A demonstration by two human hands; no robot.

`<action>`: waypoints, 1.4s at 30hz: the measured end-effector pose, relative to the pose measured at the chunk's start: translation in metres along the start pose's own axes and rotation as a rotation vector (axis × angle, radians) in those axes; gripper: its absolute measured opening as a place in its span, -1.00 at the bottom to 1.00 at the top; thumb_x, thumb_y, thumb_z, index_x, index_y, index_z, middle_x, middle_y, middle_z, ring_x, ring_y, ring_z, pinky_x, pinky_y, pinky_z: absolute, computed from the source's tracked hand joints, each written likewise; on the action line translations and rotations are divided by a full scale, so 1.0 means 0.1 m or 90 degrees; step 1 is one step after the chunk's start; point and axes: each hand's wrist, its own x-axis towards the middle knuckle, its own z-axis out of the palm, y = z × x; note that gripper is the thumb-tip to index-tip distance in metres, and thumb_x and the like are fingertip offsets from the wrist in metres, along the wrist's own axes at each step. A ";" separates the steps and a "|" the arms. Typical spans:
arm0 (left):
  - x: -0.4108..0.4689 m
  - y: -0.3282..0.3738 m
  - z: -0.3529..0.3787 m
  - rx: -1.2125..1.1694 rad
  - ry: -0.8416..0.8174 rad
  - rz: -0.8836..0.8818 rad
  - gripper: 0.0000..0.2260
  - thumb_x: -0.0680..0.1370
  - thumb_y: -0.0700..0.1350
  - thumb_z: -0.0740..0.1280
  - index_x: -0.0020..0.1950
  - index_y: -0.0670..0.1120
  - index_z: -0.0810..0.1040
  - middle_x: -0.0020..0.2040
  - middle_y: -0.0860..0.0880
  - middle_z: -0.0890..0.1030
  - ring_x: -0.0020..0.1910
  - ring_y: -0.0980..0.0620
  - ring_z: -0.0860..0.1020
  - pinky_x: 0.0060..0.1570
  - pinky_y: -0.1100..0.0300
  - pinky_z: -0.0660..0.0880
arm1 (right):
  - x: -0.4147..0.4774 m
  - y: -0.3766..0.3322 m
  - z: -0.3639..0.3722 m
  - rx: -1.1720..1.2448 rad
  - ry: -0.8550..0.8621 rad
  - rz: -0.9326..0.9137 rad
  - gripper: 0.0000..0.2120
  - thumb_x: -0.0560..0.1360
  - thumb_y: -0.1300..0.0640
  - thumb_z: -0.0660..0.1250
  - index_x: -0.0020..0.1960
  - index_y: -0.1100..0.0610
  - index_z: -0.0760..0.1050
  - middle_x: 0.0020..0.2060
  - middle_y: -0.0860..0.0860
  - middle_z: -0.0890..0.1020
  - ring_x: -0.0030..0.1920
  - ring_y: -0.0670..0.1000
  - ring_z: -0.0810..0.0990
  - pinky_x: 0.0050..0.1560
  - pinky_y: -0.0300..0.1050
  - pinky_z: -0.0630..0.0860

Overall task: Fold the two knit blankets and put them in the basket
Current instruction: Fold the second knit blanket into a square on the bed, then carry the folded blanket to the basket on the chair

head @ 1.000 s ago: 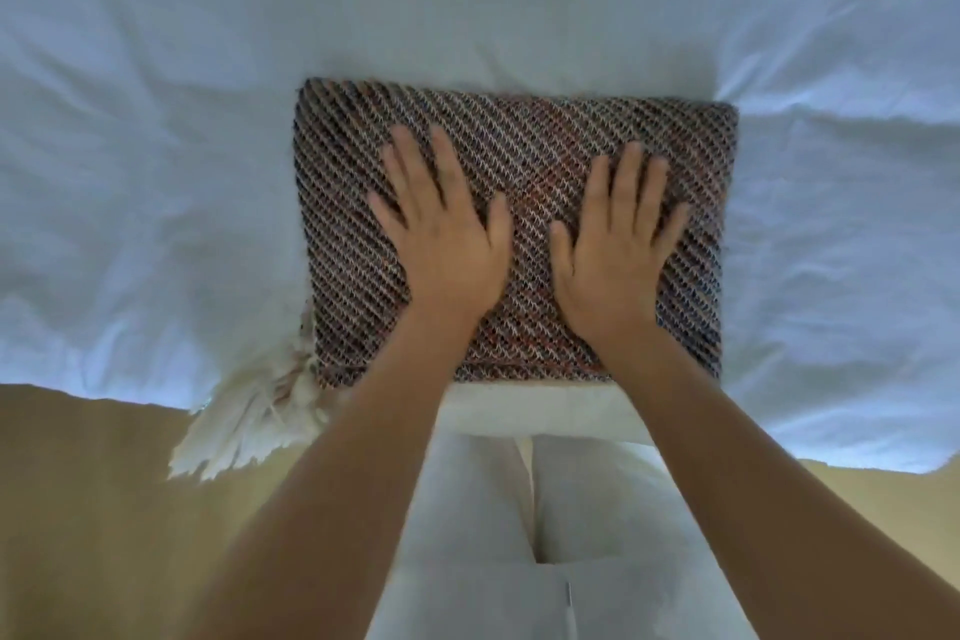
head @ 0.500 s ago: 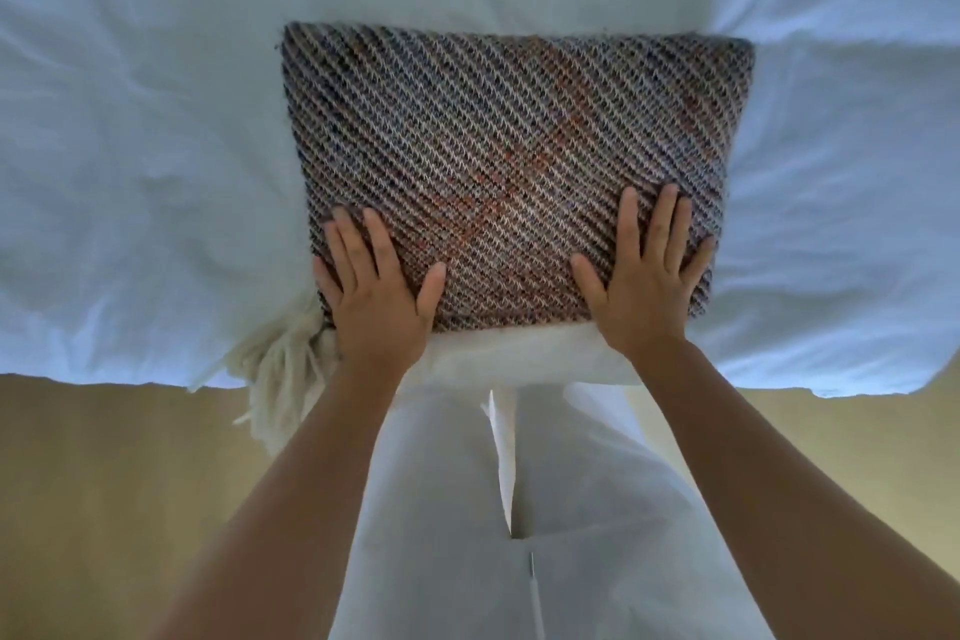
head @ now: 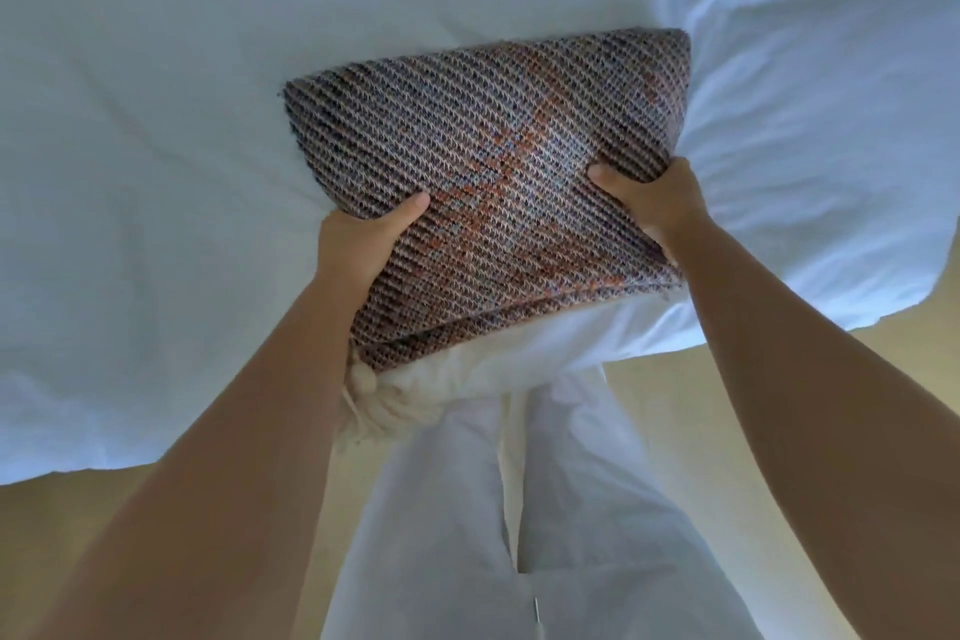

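A folded knit blanket (head: 493, 161), striped brown, grey and orange, is lifted and tilted above the white bed (head: 156, 120). My left hand (head: 358, 244) grips its left side, thumb on top and fingers hidden underneath. My right hand (head: 654, 203) grips its right side the same way. A cream fringe (head: 374, 405) hangs from the blanket's near left corner. Neither a second blanket nor a basket is in view.
The bed's white cover fills the upper view, and its near edge runs across the middle. My white trousers (head: 467, 509) stand against that edge. Tan floor (head: 78, 535) shows at both lower sides.
My hands lay flat on the blanket on the bed, then slid to its near corners. Now both grip its sides and it is raised and tilted off the bed.
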 end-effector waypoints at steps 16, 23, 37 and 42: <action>-2.04 -0.19 0.13 0.175 -0.344 0.099 -0.73 0.40 0.00 0.45 0.02 -0.07 0.54 -0.07 -0.03 0.65 -0.09 -0.03 0.62 -0.13 0.15 0.50 | -2.76 1.73 -0.98 0.428 0.186 0.136 -0.62 0.36 0.08 0.50 0.11 0.16 0.51 -0.08 0.03 0.61 -0.16 -0.01 0.60 -0.14 -0.19 0.50; -3.26 -0.86 0.78 0.411 -0.532 0.261 -0.78 0.38 0.04 0.47 -0.05 0.01 0.59 -0.08 0.01 0.68 -0.09 -0.03 0.65 -0.05 0.10 0.54 | -4.33 3.14 -0.90 0.627 0.424 0.254 -0.72 0.38 0.11 0.49 0.03 0.08 0.49 -0.14 0.01 0.64 -0.16 0.01 0.63 -0.01 -0.01 0.58; -5.70 -3.48 1.73 0.875 -0.932 0.426 -0.80 0.41 -0.04 0.46 -0.04 -0.11 0.64 -0.08 -0.10 0.70 -0.09 -0.12 0.66 0.01 -0.02 0.57 | -7.19 5.04 0.49 0.980 0.939 0.528 -0.72 0.38 0.02 0.47 0.05 0.04 0.51 -0.03 -0.01 0.66 -0.04 0.02 0.64 0.03 -0.02 0.56; -6.43 -4.43 1.97 1.026 -1.043 0.446 -0.83 0.46 0.00 0.42 -0.06 -0.08 0.64 -0.08 -0.08 0.70 -0.11 -0.11 0.67 0.00 0.00 0.57 | -7.63 5.42 0.74 1.086 1.070 0.640 -0.65 0.39 0.05 0.46 0.13 0.10 0.50 -0.05 -0.01 0.63 -0.05 0.01 0.61 0.00 -0.07 0.52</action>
